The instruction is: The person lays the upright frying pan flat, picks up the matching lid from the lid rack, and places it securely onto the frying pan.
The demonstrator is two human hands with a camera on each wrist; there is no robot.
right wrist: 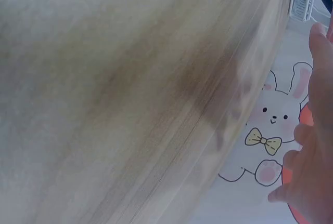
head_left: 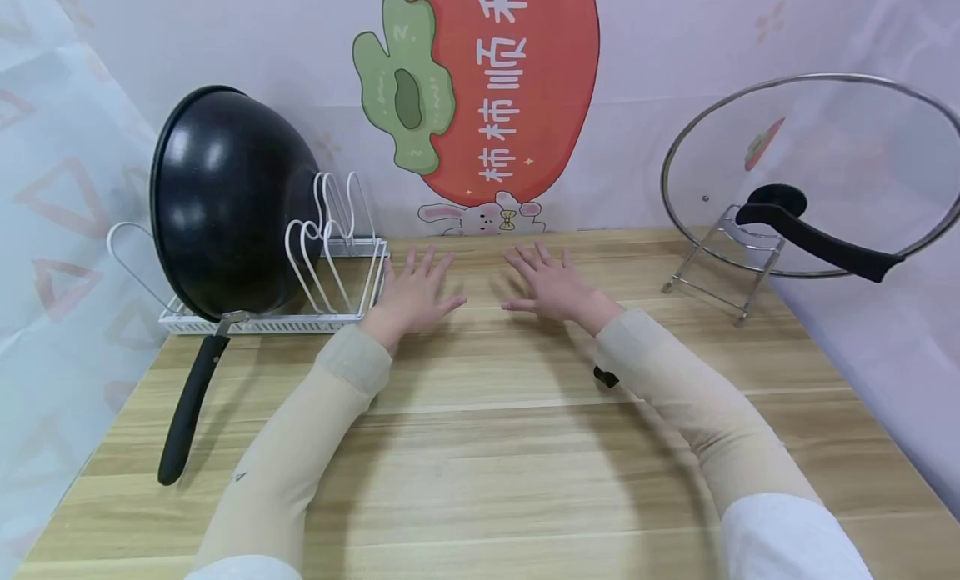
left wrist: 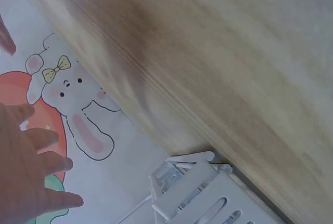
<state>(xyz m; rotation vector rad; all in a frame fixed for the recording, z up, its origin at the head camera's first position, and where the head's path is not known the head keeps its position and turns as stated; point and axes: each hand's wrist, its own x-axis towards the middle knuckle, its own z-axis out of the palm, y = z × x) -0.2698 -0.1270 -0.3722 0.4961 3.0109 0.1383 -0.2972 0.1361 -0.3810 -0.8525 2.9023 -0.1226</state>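
Observation:
Both hands hover over the wooden table with fingers spread, holding nothing. My left hand (head_left: 412,295) is beside the right end of a white wire rack (head_left: 262,324); in the left wrist view the fingers of the left hand (left wrist: 31,167) look straight. A black wok (head_left: 232,197) stands on its side in that rack, its black handle (head_left: 193,409) slanting down toward the front. My right hand (head_left: 553,288) is near the table's middle, and its fingers also show in the right wrist view. To its right, a glass lid (head_left: 840,147) with a black handle leans on a small metal stand (head_left: 720,288).
The wooden table (head_left: 480,480) reaches a back wall cloth printed with a red persimmon (head_left: 517,80) and a white rabbit (head_left: 483,220). A small black object (head_left: 605,377) shows beside the right sleeve, partly hidden. Pale cloth hangs at both sides.

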